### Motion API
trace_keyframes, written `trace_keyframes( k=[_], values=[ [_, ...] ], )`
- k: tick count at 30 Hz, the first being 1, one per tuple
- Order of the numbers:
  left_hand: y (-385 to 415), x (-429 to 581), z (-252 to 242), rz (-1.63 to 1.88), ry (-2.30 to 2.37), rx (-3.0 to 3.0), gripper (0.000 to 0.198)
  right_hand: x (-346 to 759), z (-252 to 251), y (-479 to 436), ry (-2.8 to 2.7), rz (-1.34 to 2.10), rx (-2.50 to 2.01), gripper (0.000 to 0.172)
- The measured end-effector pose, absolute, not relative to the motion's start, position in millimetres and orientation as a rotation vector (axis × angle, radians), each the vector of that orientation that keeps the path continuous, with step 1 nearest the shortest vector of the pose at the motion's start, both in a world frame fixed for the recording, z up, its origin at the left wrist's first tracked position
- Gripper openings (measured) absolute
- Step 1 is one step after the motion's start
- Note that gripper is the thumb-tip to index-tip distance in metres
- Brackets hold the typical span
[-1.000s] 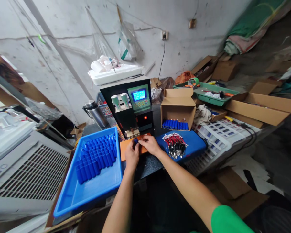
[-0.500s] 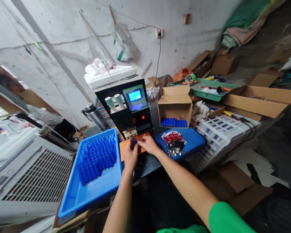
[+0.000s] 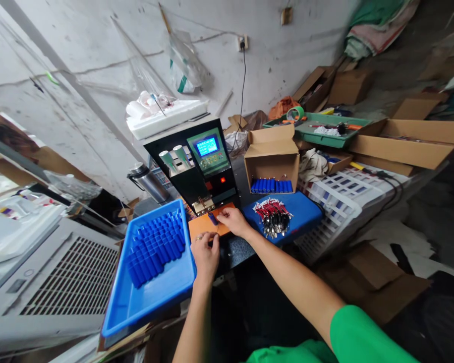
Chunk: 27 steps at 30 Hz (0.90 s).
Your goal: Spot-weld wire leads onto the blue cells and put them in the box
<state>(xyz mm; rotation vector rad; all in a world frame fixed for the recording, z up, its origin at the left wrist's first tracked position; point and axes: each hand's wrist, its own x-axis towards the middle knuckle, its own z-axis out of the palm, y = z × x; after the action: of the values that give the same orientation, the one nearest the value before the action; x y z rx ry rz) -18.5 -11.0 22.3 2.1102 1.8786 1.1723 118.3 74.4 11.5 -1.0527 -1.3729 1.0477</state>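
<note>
My right hand [image 3: 230, 221] pinches a small blue battery cell [image 3: 213, 218] on the orange pad [image 3: 199, 227] below the electrodes of the black spot welder [image 3: 196, 164]. My left hand [image 3: 205, 253] rests at the near edge of that pad, fingers curled, right beside the blue tray [image 3: 147, 282] full of several blue cells [image 3: 156, 245]. What its fingers hold, if anything, is hidden. A bundle of red wires with metal tabs [image 3: 273, 220] lies on a blue lid [image 3: 300, 214] to the right of my right hand.
An open cardboard box [image 3: 274, 159] with a row of blue cells stands behind the wires. A steel kettle [image 3: 148, 182] sits left of the welder. White crates [image 3: 340, 194], a green tray [image 3: 318, 130] and cardboard boxes fill the right. A grey grilled unit [image 3: 56, 280] is at left.
My left hand has drawn back from the cell under the welder toward me, to the pad's near edge. My right hand stays on the cell. The camera has tilted down.
</note>
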Motion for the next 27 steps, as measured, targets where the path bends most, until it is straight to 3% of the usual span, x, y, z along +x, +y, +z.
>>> trace_keyframes(
  k=[12, 19, 27],
  values=[
    [9, -22, 27, 1.111, 1.738, 1.938, 0.021, 134, 17, 70, -1.605, 1.235, -0.857, 0.013],
    [8, -18, 29, 1.239, 1.709, 1.988, 0.011, 135, 23, 69, -1.489, 1.313, -0.814, 0.015],
    [24, -10, 24, 1.088, 1.609, 2.141, 0.047, 140, 32, 67, -1.242, 1.414, -0.833, 0.020]
  ],
)
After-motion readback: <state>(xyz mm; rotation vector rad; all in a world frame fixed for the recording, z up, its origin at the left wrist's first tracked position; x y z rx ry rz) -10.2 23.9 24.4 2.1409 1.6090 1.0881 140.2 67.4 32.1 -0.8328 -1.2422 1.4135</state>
